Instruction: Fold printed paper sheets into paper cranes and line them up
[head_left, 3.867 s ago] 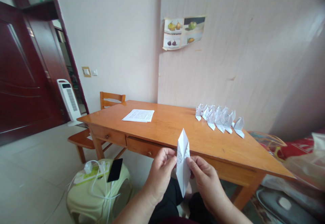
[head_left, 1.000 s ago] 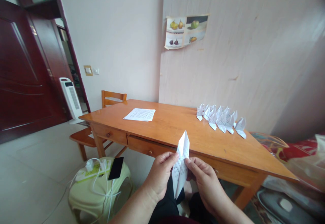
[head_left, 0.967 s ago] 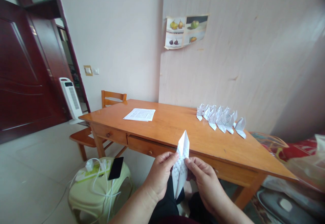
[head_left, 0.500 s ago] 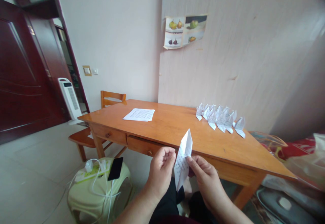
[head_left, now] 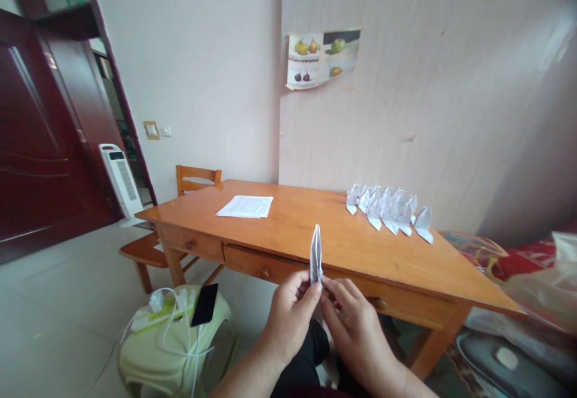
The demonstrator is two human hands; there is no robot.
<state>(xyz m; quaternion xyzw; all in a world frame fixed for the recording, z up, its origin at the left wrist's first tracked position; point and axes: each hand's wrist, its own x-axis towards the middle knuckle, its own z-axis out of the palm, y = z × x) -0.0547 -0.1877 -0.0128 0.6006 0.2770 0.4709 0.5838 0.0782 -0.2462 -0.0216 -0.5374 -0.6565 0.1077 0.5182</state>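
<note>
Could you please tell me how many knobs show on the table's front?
3: left knob and middle knob, both left of the left hand; right knob, right of the right hand. Others may be hidden.

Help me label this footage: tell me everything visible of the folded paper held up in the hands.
The folded paper is whitish with faint grey markings, seen as a narrow strip, nearly edge-on, with layered folds along its length. It stands upright before the wooden table. The left hand pinches its lower part; the right hand has fingertips close beside it, their grip unclear. Its bottom is hidden.
</note>
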